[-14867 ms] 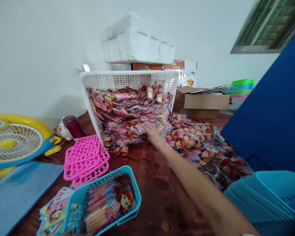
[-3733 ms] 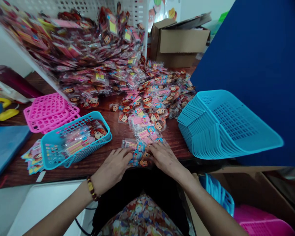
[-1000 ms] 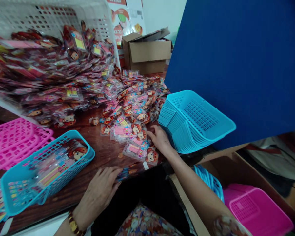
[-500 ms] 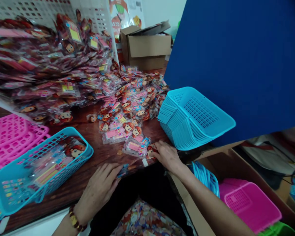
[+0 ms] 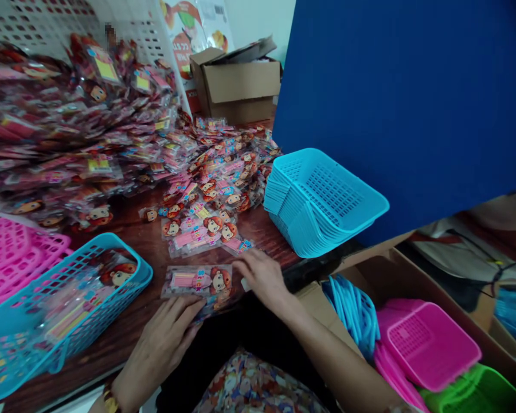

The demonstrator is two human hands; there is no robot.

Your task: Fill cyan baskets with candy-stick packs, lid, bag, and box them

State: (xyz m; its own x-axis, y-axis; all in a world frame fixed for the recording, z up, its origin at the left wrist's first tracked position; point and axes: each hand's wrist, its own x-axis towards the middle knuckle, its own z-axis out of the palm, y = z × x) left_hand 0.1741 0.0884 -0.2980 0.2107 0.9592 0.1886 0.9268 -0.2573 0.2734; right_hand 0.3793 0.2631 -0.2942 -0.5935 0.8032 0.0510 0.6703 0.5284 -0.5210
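Near the table's front edge, my right hand [image 5: 261,276] touches the right end of a flat clear packet [image 5: 198,279] with a doll head and pink sticks. My left hand [image 5: 167,330] is closed on another packet [image 5: 217,303] at the table edge, partly hidden by the fingers. A blue basket [image 5: 107,287] on the left holds several packets [image 5: 75,304]. Behind my hands, a spread of packets [image 5: 215,223] runs back to a big heap [image 5: 81,126] in a white crate [image 5: 141,28].
Stacked blue baskets [image 5: 322,201] stand right of the packets, before a blue panel [image 5: 395,103]. Pink baskets [image 5: 12,252] lie far left. A carton [image 5: 241,83] stands behind. An open box [image 5: 490,344] at lower right holds blue handles [image 5: 356,315], pink baskets [image 5: 434,344] and green ones [image 5: 477,390].
My right hand has moved left with a packet, now lying above the one at my left hand. The camera view has shifted slightly right.
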